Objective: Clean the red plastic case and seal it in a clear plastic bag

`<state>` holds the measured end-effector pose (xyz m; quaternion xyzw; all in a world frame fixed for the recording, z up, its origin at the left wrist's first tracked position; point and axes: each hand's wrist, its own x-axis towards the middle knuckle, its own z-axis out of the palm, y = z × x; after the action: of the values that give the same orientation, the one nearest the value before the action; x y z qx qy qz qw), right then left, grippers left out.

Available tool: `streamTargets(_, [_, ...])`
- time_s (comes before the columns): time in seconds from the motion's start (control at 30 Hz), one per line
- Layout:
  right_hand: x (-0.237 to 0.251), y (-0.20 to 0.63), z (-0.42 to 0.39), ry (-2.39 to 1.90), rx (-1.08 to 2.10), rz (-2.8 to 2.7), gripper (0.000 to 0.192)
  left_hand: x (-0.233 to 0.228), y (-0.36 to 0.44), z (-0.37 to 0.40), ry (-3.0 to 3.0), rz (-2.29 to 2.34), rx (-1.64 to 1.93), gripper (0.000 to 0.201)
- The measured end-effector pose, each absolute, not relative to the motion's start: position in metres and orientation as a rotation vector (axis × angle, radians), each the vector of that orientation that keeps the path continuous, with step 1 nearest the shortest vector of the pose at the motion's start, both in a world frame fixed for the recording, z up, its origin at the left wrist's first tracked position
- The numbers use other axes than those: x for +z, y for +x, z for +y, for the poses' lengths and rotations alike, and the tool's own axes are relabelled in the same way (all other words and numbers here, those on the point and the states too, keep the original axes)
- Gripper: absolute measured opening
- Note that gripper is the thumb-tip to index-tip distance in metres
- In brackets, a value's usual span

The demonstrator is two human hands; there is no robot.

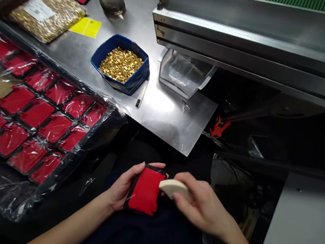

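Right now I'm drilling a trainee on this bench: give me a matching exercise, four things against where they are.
Things:
1. red-and-black flat part
2. cream flat tool
3. blue tub of gold pieces
4. clear bag of gold pieces

Places:
A. far left of steel table
B. left hand
C. table middle
D. right hand

Pairs: 1-B, 2-D, 3-C, 4-A

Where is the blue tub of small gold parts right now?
The blue tub sits on the metal table, upper centre-left of the head view, between the tray of red pieces and a clear plastic bin.
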<state>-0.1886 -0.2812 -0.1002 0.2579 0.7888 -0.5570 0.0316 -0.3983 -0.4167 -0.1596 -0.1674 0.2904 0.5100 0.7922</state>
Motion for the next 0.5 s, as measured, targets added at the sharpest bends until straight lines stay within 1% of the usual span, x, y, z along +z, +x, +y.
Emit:
streamTargets(0.1, [-0.095,-0.189,-0.303,0.480,-1.327,2.643,0.018,-0.157,-0.393,-0.415,-0.421,0.679,1.030,0.058])
streamTargets(0.17, [-0.099,-0.193,-0.310,0.348,-1.148,2.730,0.021,-0.154,-0.391,-0.412,-0.438,0.728,1.013,0.058])
streamTargets(0.27, [-0.106,-0.197,-0.308,0.271,-0.999,2.814,0.023,-0.149,-0.389,-0.408,-0.441,0.852,0.998,0.055])
streamTargets(0.37, [-0.107,-0.196,-0.303,0.319,-0.887,2.847,0.023,-0.147,-0.387,-0.405,-0.464,0.915,0.979,0.053])
streamTargets(0.5, [-0.104,-0.199,-0.303,0.235,-0.925,2.804,0.022,-0.149,-0.383,-0.403,-0.484,0.900,0.983,0.053])
